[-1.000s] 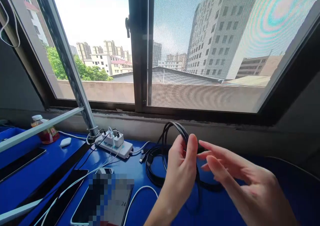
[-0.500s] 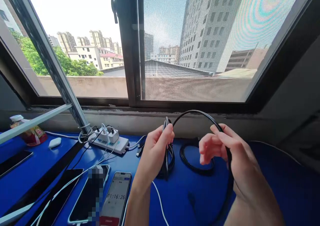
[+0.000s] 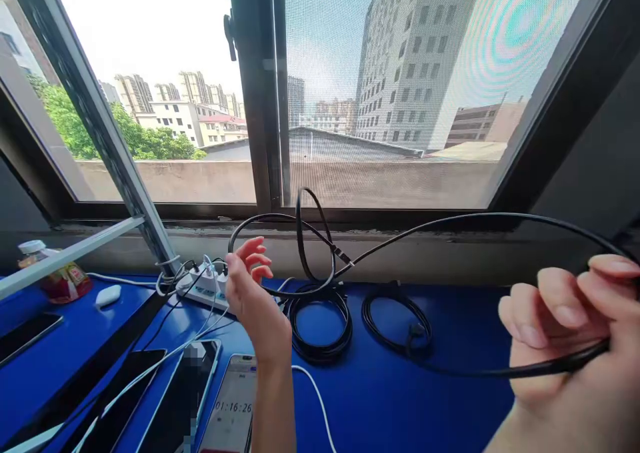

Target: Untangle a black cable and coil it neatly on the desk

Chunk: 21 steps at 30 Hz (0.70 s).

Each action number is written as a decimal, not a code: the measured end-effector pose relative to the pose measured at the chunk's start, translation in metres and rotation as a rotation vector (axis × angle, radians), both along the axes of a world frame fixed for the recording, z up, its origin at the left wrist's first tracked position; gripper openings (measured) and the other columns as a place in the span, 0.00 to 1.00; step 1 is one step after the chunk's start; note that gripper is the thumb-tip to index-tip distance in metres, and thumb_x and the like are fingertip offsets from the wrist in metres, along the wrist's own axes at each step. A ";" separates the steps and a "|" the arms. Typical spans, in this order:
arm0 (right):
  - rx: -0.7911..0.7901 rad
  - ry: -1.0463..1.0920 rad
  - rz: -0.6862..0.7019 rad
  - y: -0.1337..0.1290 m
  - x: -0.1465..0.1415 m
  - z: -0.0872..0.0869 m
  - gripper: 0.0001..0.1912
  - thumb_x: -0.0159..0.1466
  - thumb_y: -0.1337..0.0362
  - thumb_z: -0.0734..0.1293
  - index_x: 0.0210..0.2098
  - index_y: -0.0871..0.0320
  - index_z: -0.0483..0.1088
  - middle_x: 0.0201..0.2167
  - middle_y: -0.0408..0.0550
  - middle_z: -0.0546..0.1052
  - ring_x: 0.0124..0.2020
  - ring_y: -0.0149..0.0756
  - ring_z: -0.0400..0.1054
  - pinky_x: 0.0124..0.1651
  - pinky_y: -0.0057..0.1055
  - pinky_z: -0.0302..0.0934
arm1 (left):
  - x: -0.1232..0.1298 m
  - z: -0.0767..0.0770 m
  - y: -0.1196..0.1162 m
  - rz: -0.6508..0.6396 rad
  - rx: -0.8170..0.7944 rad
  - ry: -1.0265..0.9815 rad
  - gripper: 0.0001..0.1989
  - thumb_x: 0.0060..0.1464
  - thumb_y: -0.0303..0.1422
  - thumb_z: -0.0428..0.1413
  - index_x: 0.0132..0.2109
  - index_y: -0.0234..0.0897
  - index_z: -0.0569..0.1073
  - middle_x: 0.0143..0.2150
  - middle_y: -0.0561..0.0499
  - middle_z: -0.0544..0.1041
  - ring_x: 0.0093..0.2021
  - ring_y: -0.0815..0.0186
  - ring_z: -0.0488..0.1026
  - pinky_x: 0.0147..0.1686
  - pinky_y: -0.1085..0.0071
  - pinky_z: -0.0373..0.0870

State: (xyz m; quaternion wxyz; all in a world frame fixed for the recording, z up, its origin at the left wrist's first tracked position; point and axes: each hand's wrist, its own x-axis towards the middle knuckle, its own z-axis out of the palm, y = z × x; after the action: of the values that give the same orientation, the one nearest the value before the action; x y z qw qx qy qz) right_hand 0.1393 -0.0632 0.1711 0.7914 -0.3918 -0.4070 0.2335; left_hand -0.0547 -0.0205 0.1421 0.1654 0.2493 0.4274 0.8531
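Clasps the cable (image 3: pixel 530 371) in the right hand (image 3: pixel 565 306), curling fingers round it. Holds the left hand (image 3: pixel 263 319) open at a loop, with fingers loosely bent, apparently gripping nothing. Between hands, arches above the table (image 3: pixel 390 406) in loose loops, not gathered up. Beyond, shows a coil (image 3: pixel 320 357) and a smaller coil (image 3: pixel 367 316), both already wound.
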 end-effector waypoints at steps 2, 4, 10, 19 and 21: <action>-0.022 0.110 0.050 0.002 -0.002 -0.002 0.06 0.55 0.63 0.66 0.27 0.45 0.63 0.18 0.38 0.48 0.14 0.32 0.42 0.18 0.35 0.35 | 0.007 -0.001 -0.001 0.091 0.060 -0.013 0.19 0.59 0.43 0.44 0.32 0.38 0.73 0.24 0.55 0.68 0.22 0.73 0.61 0.24 0.75 0.60; -0.022 0.170 0.056 0.004 -0.008 -0.002 0.05 0.56 0.62 0.66 0.27 0.44 0.65 0.17 0.38 0.49 0.14 0.29 0.43 0.18 0.33 0.35 | 0.013 -0.003 -0.001 0.125 0.082 0.013 0.18 0.61 0.42 0.44 0.32 0.38 0.71 0.25 0.55 0.67 0.23 0.73 0.61 0.25 0.75 0.60; 0.001 0.258 -0.218 0.008 -0.023 0.002 0.07 0.56 0.63 0.65 0.27 0.40 0.70 0.17 0.39 0.57 0.15 0.29 0.51 0.18 0.33 0.42 | 0.014 -0.008 0.009 0.275 0.127 0.037 0.17 0.61 0.44 0.44 0.29 0.40 0.65 0.24 0.57 0.62 0.23 0.72 0.60 0.26 0.75 0.60; -0.026 0.165 -0.086 0.006 0.003 -0.001 0.08 0.61 0.64 0.65 0.31 0.41 0.72 0.19 0.38 0.65 0.13 0.27 0.56 0.14 0.29 0.48 | -0.027 -0.009 0.005 -0.374 -0.077 0.432 0.25 0.53 0.56 0.50 0.38 0.39 0.74 0.31 0.51 0.77 0.32 0.66 0.75 0.33 0.71 0.68; -0.015 0.042 0.009 0.004 0.000 -0.004 0.05 0.61 0.61 0.66 0.37 0.44 0.72 0.19 0.37 0.65 0.11 0.25 0.56 0.12 0.25 0.47 | -0.031 -0.010 0.001 -0.493 -0.125 0.557 0.26 0.53 0.54 0.52 0.50 0.41 0.72 0.38 0.49 0.80 0.35 0.65 0.76 0.33 0.70 0.69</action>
State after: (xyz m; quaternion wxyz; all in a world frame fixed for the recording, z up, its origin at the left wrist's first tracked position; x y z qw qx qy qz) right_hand 0.1391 -0.0596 0.1670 0.7956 -0.3909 -0.3905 0.2484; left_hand -0.0852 -0.0190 0.1326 0.2579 0.5566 0.4346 0.6593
